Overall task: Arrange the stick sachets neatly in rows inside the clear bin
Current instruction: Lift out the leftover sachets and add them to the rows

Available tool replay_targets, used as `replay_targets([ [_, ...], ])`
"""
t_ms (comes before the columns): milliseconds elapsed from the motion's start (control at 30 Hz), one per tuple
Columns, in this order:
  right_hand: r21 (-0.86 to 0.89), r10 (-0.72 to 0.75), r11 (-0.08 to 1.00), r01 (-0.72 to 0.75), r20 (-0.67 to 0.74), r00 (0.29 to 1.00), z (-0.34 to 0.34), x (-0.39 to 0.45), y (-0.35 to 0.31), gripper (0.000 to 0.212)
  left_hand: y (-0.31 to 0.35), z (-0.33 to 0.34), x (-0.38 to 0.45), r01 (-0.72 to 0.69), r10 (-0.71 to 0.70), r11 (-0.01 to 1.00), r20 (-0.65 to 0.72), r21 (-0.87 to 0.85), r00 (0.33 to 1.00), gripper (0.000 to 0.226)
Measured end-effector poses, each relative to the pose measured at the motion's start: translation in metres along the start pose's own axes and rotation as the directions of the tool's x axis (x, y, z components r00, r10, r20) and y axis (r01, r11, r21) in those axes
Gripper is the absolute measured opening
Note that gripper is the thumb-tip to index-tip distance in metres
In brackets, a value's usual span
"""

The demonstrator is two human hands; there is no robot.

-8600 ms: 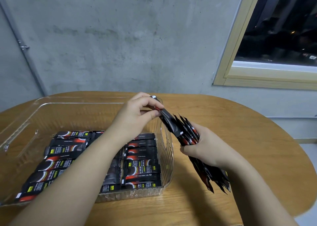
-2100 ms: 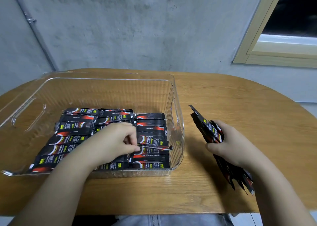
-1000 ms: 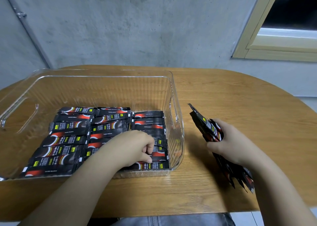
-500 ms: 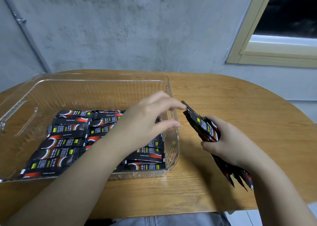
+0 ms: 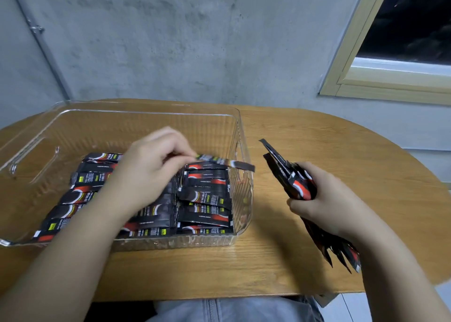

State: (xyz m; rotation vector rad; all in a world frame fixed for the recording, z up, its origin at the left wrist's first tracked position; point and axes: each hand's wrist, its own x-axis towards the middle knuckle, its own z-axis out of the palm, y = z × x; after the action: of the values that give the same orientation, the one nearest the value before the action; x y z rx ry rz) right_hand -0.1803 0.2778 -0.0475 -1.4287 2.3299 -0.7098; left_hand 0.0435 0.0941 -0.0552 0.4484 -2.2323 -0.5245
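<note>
A clear plastic bin (image 5: 240, 131) stands on the wooden table, left of centre. Black and red stick sachets (image 5: 207, 199) lie flat in rows across its near half. My left hand (image 5: 148, 167) is inside the bin and pinches one sachet (image 5: 227, 161) by its left end; the sachet's right end pokes over the bin's right wall. My right hand (image 5: 327, 202) hovers right of the bin and grips a bundle of sachets (image 5: 292, 177), which fans out above and below the fist.
The oval wooden table (image 5: 317, 150) has open surface right of and in front of the bin. The bin's far half holds nothing. A grey concrete wall rises behind, with a window frame (image 5: 390, 84) at the upper right.
My left hand went from reaching toward the bundle to pinching one sachet, and has carried it left over the bin. My right hand with the bundle has stayed in place.
</note>
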Motion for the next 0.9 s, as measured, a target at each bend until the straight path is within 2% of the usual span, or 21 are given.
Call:
replay_targets([
  [100,0.012,0.009,1.000,-0.009,-0.014,1.000,0.000,0.004,0.005,0.043,-0.019,-0.003,-0.030,0.176,-0.180,0.984,0.145,0.038,0.973,0.026],
  [200,0.019,0.007,1.000,-0.007,-0.018,1.000,0.003,0.008,0.009,0.042,-0.021,0.005,-0.042,0.243,-0.270,0.962,0.332,0.121,0.904,0.027],
  [267,0.018,0.005,1.000,-0.005,-0.013,1.000,0.005,0.010,0.011,0.040,-0.019,0.010,-0.043,0.248,-0.300,0.953,0.438,0.173,0.848,0.022],
  [400,0.012,0.015,1.000,-0.015,-0.004,1.000,0.006,0.012,0.014,0.039,-0.019,0.014,-0.037,0.235,-0.326,0.945,0.567,0.228,0.757,0.015],
  [467,0.017,0.029,0.999,-0.029,-0.005,1.000,0.006,0.013,0.015,0.040,-0.020,0.015,-0.033,0.238,-0.353,0.935,0.636,0.263,0.686,0.007],
  [533,0.022,0.035,0.999,-0.035,-0.010,0.999,0.006,0.014,0.016,0.041,-0.019,0.015,-0.030,0.257,-0.376,0.926,0.687,0.275,0.622,0.003],
  [600,0.025,0.039,0.999,-0.039,-0.011,0.999,0.006,0.016,0.017,0.041,-0.018,0.016,-0.026,0.272,-0.386,0.922,0.711,0.276,0.587,0.001],
  [667,0.031,0.042,0.999,-0.042,-0.004,0.999,0.007,0.018,0.017,0.040,-0.018,0.021,-0.021,0.244,-0.382,0.924,0.708,0.295,0.594,0.002],
  [733,0.034,0.045,0.998,-0.045,0.009,0.999,0.008,0.018,0.018,0.042,-0.020,0.028,-0.015,0.177,-0.362,0.928,0.676,0.328,0.641,0.007],
  [800,0.037,0.045,0.998,-0.045,0.015,0.999,0.010,0.019,0.018,0.042,-0.022,0.037,-0.010,0.082,-0.326,0.923,0.655,0.375,0.682,0.022],
  [900,0.047,0.050,0.998,-0.050,0.013,0.999,0.010,0.020,0.018,0.041,-0.024,0.052,-0.004,-0.017,-0.308,0.901,0.665,0.434,0.680,0.041],
])
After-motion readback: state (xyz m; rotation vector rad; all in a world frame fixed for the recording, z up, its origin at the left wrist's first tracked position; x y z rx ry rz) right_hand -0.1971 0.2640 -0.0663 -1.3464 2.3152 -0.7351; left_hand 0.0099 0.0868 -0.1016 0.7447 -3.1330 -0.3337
